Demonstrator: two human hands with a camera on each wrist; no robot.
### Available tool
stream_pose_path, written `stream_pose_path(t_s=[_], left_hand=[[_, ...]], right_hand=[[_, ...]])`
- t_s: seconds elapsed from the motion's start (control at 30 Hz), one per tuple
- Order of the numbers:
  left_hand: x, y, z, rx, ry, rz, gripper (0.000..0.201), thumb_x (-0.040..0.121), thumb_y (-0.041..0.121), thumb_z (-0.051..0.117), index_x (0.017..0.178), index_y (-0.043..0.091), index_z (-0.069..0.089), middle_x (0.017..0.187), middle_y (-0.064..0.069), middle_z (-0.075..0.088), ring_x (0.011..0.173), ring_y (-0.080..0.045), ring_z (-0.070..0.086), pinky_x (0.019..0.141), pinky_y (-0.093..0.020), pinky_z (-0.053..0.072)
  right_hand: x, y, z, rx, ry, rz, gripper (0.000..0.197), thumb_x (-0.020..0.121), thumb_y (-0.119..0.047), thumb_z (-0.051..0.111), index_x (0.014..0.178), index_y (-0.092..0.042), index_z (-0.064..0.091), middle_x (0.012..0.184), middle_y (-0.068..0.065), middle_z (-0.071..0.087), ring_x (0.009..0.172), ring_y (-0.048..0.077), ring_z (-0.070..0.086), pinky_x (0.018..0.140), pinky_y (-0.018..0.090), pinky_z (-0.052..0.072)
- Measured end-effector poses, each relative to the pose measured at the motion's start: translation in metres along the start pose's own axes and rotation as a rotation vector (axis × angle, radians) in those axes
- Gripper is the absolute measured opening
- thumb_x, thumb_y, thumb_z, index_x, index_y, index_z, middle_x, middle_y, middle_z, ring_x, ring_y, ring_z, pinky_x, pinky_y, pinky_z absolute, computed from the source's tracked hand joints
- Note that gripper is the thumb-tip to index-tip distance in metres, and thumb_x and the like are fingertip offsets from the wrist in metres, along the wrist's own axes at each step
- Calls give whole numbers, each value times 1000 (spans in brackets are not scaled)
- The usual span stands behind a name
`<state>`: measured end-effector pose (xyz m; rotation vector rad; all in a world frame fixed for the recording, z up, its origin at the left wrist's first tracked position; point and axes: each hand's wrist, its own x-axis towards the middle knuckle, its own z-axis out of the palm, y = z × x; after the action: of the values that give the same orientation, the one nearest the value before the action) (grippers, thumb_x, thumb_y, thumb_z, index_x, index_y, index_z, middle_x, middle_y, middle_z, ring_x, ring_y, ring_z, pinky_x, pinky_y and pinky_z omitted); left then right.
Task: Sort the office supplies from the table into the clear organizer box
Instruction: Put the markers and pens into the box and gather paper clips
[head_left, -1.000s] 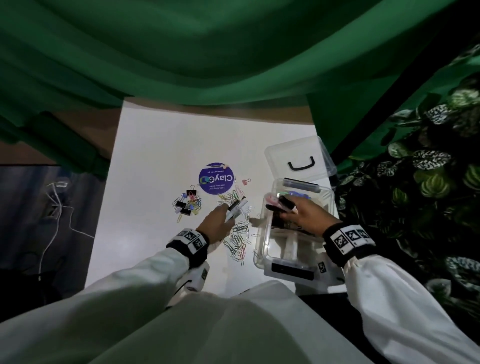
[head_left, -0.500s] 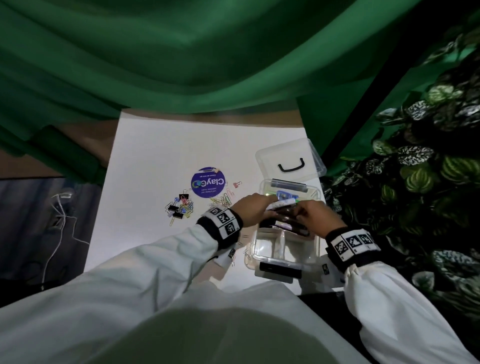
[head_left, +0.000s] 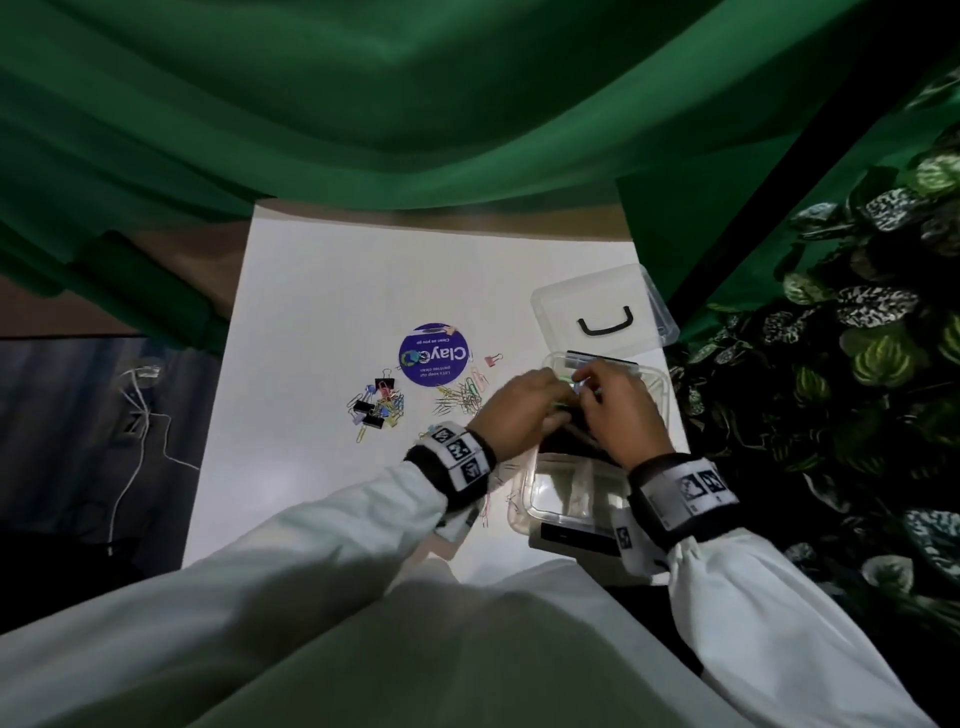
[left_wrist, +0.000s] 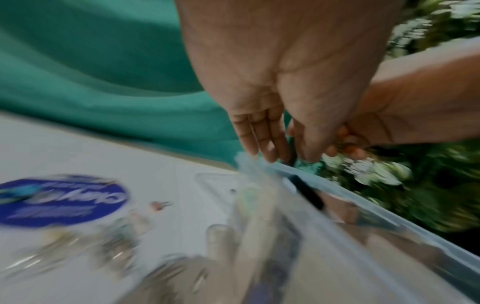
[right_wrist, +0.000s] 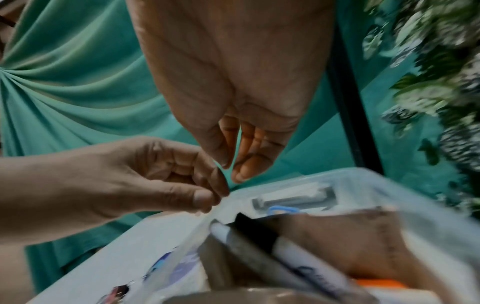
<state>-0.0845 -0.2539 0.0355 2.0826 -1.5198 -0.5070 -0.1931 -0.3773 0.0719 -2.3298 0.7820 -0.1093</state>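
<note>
Both grips meet over the far end of the clear box (head_left: 524, 499). Left hand (head_left: 519, 410) has its fingers curled and thumb pressed against the fingertips, as if pinching something small, though what it pinches cannot be made out. Right hand (head_left: 618, 410) has thumb and fingers drawn close with a gap between them; whether it holds anything I cannot tell.

Nearest, at 5 o'clock on the counter (head_left: 322, 291), the box stands open, its near compartments showing pale bottoms. Markers (right_wrist: 298, 253) lie inside under the hands, one white with a black cap, and a grey stapler-like item (right_wrist: 291, 198) with a blue clip (right_wrist: 283, 209) sits in the far compartment.

Further out, at 9 o'clock from the hands, loose paper clips (head_left: 462, 397) are scattered, then a heap of binder clips (head_left: 376, 408). Beyond them lies a round blue sticker (head_left: 434, 355). At 1 o'clock the box lid (head_left: 602, 306) lies flat with its black handle up.
</note>
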Motion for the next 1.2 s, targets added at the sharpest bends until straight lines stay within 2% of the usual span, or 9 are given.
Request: stream_pose_path(t_s=[0.13, 0.27, 0.37, 0.47, 0.57, 0.67, 0.87, 1.1, 1.2], left_hand=[[-54, -75, -24, -72, 101, -410, 10, 93, 15, 55, 97, 15, 64, 98, -3, 63, 88, -19, 60, 79, -36, 52], [-117, -135, -24, 72, -163, -665, 25, 86, 24, 68, 105, 15, 55, 110, -9, 55, 91, -27, 63, 80, -38, 53], [-146, -138, -6, 86, -347, -661, 63, 79, 32, 76, 129, 18, 40, 124, -14, 43, 98, -32, 59, 82, -41, 53], [-152, -135, 10, 57, -264, -617, 87, 77, 28, 79, 145, 20, 26, 132, -18, 37, 107, -35, 57, 90, -42, 50], [-145, -134, 16, 19, -201, -578, 99, 78, 26, 79, 153, 21, 15, 134, -17, 33, 107, -32, 54, 93, -36, 47], [-134, -133, 19, 7, -197, -544, 86, 81, 21, 76, 150, 19, 24, 137, -15, 32, 111, -31, 54, 94, -37, 48], [-126, -135, 21, -23, -169, -544, 65, 85, 11, 70, 140, 13, 35, 126, -15, 43, 103, -33, 57, 83, -39, 48], [-143, -158, 9, -7, -98, -623, 52, 88, 6, 63, 135, 10, 40, 135, -19, 40, 102, -38, 59, 83, -38, 47], [-150, -156, 12, 98, -55, -540, 53, 85, 4, 62, 134, 13, 44, 131, -18, 43, 105, -36, 55, 79, -38, 50]], right_hand=[[7, -43, 40, 16, -54, -104, 17, 92, -10, 50, 104, -17, 61, 100, 3, 65, 83, 18, 62, 74, 34, 52], [6, -76, 93, -64, -318, -85, 19, 93, -10, 51, 110, -10, 59, 103, 8, 60, 88, 21, 61, 74, 30, 47], [-2, -81, 135, -262, -545, 78, 27, 92, -9, 48, 118, -4, 51, 119, 18, 57, 110, 35, 59, 87, 38, 47], [-14, -73, 162, -243, -530, 345, 36, 95, -8, 43, 131, -5, 38, 131, 20, 47, 118, 36, 56, 94, 40, 46], [-28, -62, 180, -261, -501, 397, 57, 91, -2, 46, 142, -12, 23, 134, 19, 37, 116, 39, 55, 95, 43, 45], [-37, -60, 189, -293, -459, 325, 64, 82, -4, 60, 136, -17, 28, 125, 16, 34, 107, 39, 52, 86, 43, 46], [-42, -56, 198, -241, -400, 196, 35, 85, -2, 49, 119, -10, 40, 111, 15, 42, 92, 38, 59, 74, 42, 49], [-32, -45, 198, -124, -260, 249, 28, 85, 8, 43, 106, -6, 53, 106, 15, 53, 90, 33, 58, 74, 35, 44], [-27, -41, 202, -3, -178, 316, 26, 81, 10, 40, 94, -7, 55, 91, 13, 62, 82, 30, 58, 67, 32, 41]])
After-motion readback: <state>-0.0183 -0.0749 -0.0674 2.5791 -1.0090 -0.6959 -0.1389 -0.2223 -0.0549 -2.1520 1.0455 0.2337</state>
